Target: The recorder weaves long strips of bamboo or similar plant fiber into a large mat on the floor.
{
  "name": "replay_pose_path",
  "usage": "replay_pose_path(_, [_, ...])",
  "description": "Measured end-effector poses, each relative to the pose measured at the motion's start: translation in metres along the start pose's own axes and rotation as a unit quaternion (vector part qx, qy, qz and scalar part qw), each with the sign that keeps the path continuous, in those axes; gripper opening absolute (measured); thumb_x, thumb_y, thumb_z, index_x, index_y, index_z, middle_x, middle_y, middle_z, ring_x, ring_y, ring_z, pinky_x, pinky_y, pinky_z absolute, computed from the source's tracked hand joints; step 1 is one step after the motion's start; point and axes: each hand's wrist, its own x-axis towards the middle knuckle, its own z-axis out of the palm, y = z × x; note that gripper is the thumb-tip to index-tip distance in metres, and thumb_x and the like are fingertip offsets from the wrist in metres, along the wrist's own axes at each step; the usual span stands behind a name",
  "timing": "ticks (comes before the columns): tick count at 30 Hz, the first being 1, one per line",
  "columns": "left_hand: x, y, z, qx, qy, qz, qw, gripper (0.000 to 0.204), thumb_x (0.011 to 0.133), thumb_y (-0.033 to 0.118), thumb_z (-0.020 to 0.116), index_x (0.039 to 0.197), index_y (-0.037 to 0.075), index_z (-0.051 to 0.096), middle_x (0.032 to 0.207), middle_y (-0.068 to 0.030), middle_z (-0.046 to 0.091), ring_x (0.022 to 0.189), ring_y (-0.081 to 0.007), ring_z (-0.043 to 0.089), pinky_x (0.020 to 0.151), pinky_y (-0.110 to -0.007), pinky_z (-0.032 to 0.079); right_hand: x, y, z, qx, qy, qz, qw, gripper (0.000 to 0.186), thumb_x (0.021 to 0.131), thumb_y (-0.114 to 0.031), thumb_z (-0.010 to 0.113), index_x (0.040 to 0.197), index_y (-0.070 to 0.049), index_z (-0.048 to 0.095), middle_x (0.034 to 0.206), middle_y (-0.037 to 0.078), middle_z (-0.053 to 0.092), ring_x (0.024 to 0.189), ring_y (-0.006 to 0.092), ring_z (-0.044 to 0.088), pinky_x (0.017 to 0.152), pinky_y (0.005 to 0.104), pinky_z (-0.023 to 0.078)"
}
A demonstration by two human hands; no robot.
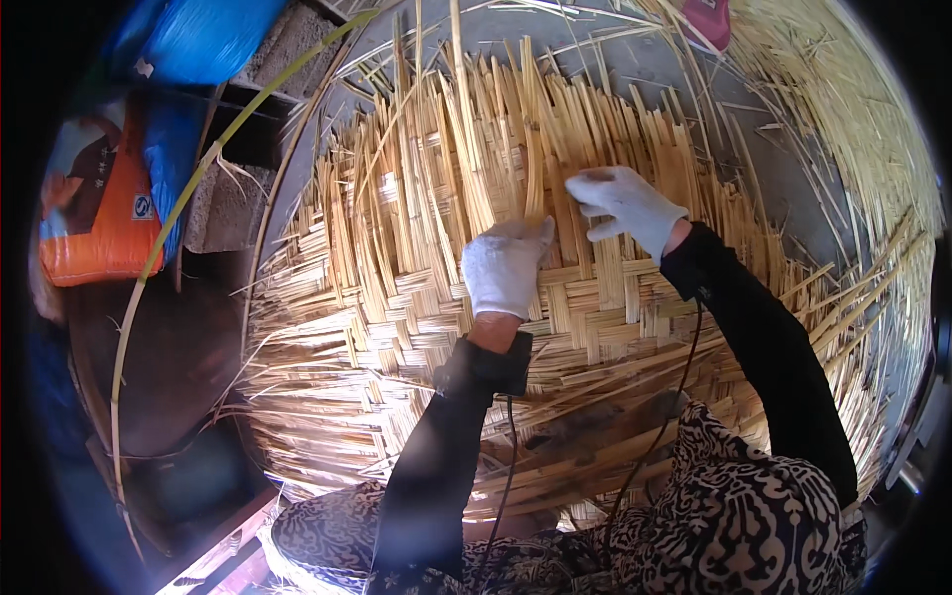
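Note:
A large mat (585, 307) of flat, straw-coloured reed strips, woven in a stepped pattern, lies in front of me. Its strip ends stand loose along the far side. My left hand (501, 266), in a white glove, is over the middle of the mat, its fingers closed round the lower end of an upright reed strip (535, 149). To the right of it, my right hand (627, 210), also gloved in white, hovers over the weave with its fingers apart and nothing visible in them. The right fingertips are slightly smeared by motion.
Loose reed strips (873, 109) are heaped along the right side. At the left are an orange bag (99, 248), a blue bag (213, 40) and grey blocks (230, 208). A long greenish strip (188, 193) arches past them. A pink shoe (706, 22) shows at the far edge.

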Motion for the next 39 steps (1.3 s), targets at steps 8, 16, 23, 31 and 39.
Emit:
replay_pose_path(8, [-0.003, 0.005, -0.006, -0.187, -0.009, -0.102, 0.977, 0.031, 0.077, 0.026, 0.066, 0.080, -0.005, 0.062, 0.062, -0.0054, 0.060, 0.053, -0.0068, 0.055, 0.046, -0.019, 0.042, 0.004, -0.022, 0.024, -0.264, 0.052, 0.048, 0.962, 0.041, 0.074, -0.037, 0.063, 0.091, 0.001, 0.059, 0.070, 0.003, 0.055, 0.053, 0.0083, 0.052, 0.043, 0.0208, 0.045])
replay_pose_path(16, [-0.001, 0.018, -0.009, 0.037, 0.048, -0.069, 0.996, 0.044, 0.073, 0.034, 0.069, 0.086, -0.008, 0.061, 0.065, -0.0063, 0.060, 0.055, -0.0094, 0.055, 0.051, -0.021, 0.044, 0.002, -0.007, 0.030, -0.193, 0.118, -0.068, 0.972, 0.027, 0.076, -0.029, 0.058, 0.081, -0.003, 0.062, 0.054, 0.003, 0.050, 0.044, 0.0113, 0.052, 0.039, 0.0236, 0.042])
replay_pose_path(23, [-0.007, 0.018, -0.005, -0.074, 0.041, -0.079, 0.993, 0.045, 0.072, 0.035, 0.070, 0.084, -0.007, 0.060, 0.063, -0.0065, 0.059, 0.055, -0.0084, 0.054, 0.050, -0.021, 0.043, 0.008, -0.010, 0.017, -0.280, -0.004, -0.055, 0.958, 0.030, 0.079, -0.030, 0.055, 0.085, -0.001, 0.059, 0.064, 0.005, 0.052, 0.050, 0.0124, 0.053, 0.041, 0.0248, 0.044])
replay_pose_path(31, [0.014, 0.019, 0.008, 0.237, -0.112, 0.059, 0.963, 0.018, 0.076, 0.023, 0.055, 0.083, 0.009, 0.063, 0.079, -0.0126, 0.062, 0.075, -0.0294, 0.060, 0.066, -0.036, 0.047, -0.036, 0.010, 0.016, -0.022, 0.014, -0.268, 0.963, 0.028, 0.078, -0.010, 0.060, 0.103, 0.000, 0.057, 0.096, 0.007, 0.057, 0.086, 0.0161, 0.057, 0.078, 0.0239, 0.046])
replay_pose_path(39, [0.030, -0.009, 0.010, 0.259, -0.208, 0.106, 0.937, 0.021, 0.074, 0.006, 0.045, 0.092, 0.004, 0.056, 0.087, -0.0223, 0.058, 0.086, -0.0351, 0.056, 0.074, -0.043, 0.044, -0.105, -0.001, -0.022, -0.174, -0.008, 0.052, 0.983, 0.029, 0.082, -0.019, 0.057, 0.106, -0.004, 0.056, 0.082, 0.001, 0.060, 0.067, 0.0099, 0.052, 0.061, 0.0271, 0.041])
